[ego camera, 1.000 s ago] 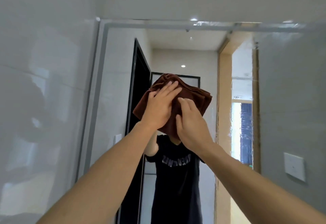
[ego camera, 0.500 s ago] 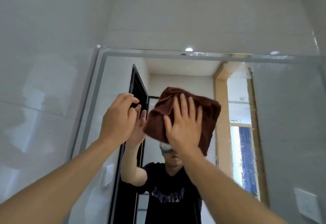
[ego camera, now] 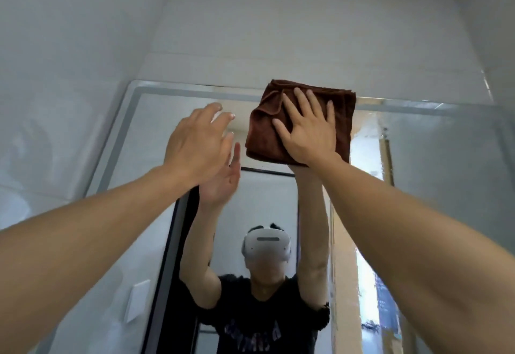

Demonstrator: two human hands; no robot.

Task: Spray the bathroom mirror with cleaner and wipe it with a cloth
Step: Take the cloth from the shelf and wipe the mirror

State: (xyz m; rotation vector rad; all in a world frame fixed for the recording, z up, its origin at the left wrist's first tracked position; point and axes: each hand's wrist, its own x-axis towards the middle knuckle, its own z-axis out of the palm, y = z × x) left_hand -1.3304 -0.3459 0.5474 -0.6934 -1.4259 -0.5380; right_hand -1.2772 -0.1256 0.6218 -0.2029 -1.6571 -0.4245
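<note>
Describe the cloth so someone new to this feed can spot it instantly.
Find the large wall mirror and follow its top edge toward the middle. There the right hand presses a folded brown cloth flat against the glass; it is the only dark brown thing there.

A single view is given, taken from a wide-angle camera worn on the person's head. It is tilted upward and forward, so that the top edge of the mirror [ego camera: 418,119] and the wall above it are taken in, close at arm's reach. Both forearms are seen entering from the lower corners. The camera's wearer is shown reflected in the glass, facing the lens from below centre. Straight lines are bent toward the frame's edges by the lens.
</note>
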